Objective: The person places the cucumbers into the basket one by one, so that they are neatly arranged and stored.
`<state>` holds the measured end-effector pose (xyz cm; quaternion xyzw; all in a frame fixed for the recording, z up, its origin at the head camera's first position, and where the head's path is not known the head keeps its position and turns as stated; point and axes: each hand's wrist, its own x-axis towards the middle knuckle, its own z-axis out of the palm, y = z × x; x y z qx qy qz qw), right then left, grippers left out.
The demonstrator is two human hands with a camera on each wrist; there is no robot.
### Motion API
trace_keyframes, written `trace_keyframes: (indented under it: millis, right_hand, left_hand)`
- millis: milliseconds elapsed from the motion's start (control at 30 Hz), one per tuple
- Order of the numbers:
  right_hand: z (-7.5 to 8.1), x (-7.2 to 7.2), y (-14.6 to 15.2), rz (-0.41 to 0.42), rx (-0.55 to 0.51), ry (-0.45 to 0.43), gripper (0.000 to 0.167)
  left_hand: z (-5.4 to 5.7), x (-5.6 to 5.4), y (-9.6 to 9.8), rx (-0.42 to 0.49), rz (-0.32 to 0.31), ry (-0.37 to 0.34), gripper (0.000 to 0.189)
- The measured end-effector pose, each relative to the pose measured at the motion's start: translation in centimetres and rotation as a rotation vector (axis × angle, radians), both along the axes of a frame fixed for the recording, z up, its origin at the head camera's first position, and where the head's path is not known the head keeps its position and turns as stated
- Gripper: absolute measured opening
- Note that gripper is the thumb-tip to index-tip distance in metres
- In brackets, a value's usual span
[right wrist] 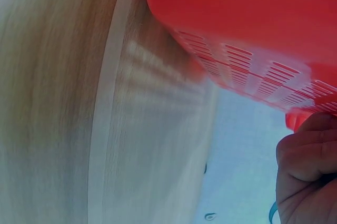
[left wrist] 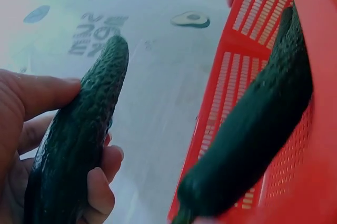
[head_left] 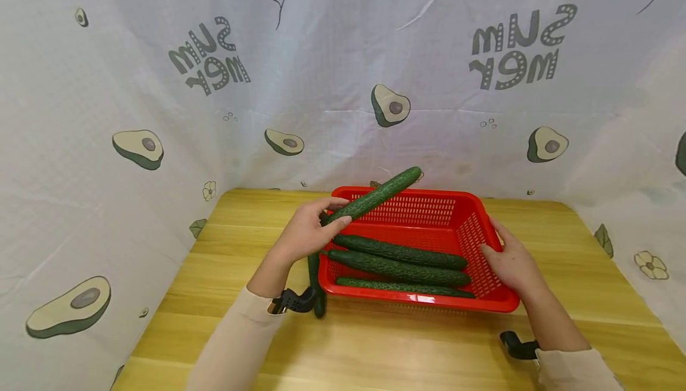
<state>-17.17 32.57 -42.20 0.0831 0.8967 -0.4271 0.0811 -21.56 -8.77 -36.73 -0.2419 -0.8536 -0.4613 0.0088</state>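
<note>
My left hand (head_left: 308, 230) grips one end of a long green cucumber (head_left: 380, 193), thumb on one side and fingers on the other. The cucumber slants up to the right over the back left of a red plastic basket (head_left: 412, 300). At the basket's right end, my right hand (head_left: 517, 263) holds the rim, with its thumb on the inner side. Three cucumbers lie lengthwise in the basket, among them a middle cucumber (head_left: 399, 267) whose stem end reaches the left rim. The left wrist view shows the gripped cucumber (left wrist: 79, 129) beside the basket.
Another cucumber (head_left: 319, 303) lies on the wooden table (head_left: 214, 296), just left of the basket and partly hidden by the left wrist. A pale curtain (head_left: 332, 69) printed with avocados hangs behind and at both sides. Each wrist wears a black strap device (head_left: 300, 300).
</note>
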Motion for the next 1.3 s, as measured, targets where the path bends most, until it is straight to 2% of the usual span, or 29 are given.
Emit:
trace_keyframes:
  millis: [300, 400, 667, 900, 1100, 1300]
  right_hand:
    - [0.0, 0.3, 0.0, 0.002, -0.007, -0.003, 0.074]
    - [0.0, 0.3, 0.0, -0.001, 0.002, -0.001, 0.074]
    - [0.0, 0.3, 0.1, -0.004, 0.007, 0.009, 0.074]
    - [0.0, 0.4, 0.2, -0.002, 0.006, 0.012, 0.074]
    - [-0.2, 0.5, 0.0, -0.004, 0.005, 0.010, 0.075]
    - [0.0, 0.5, -0.3, -0.013, 0.004, 0.007, 0.075]
  left_hand:
    - [1.1, -0.9, 3.2, -0.171, -0.122, -0.011, 0.039]
    - [1.4, -1.5, 3.9, -0.223, -0.165, 0.016, 0.038]
    - [1.5, -3.9, 5.7, -0.425, -0.286, 0.081, 0.037]
    - [2.4, -5.0, 8.3, -0.545, -0.354, 0.022, 0.033]
    - [1.7, -6.6, 10.0, -0.631, -0.382, -0.008, 0.034]
    - [0.4, -7.4, 11.0, -0.660, -0.394, -0.050, 0.035]
